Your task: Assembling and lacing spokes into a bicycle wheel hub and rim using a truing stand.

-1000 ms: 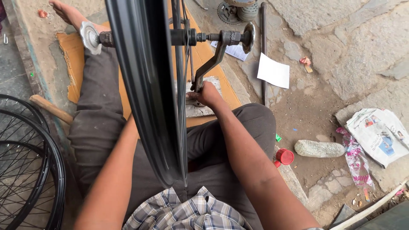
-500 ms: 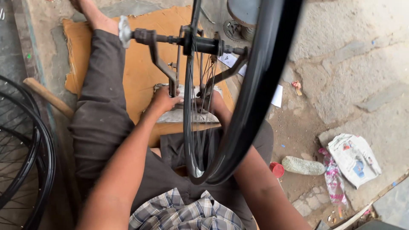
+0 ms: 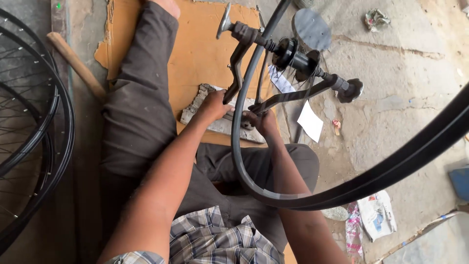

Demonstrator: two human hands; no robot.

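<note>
Head view, two hands [image 3: 215,105] [image 3: 261,121], one wheel rim [image 3: 239,146]

Orange-brown cardboard sheet [image 3: 195,49] lies flat on the ground at far centre, its left edge torn. Wooden handle [image 3: 77,64] lies slanted just left of the cardboard. Two spoked black wheels [image 3: 29,127] lean overlapped at the left edge. White paper slip [image 3: 310,121] lies on the concrete right of centre, with a small reddish scrap [image 3: 337,126] just beside it. Crumpled wrapper [image 3: 376,19] sits far right. Printed plastic bag [image 3: 377,215] and a pink wrapper [image 3: 352,230] lie near right, close together. Blue object [image 3: 461,182] is cut off at the right edge. Round grey disc [image 3: 312,28] sits far centre-right.
</note>
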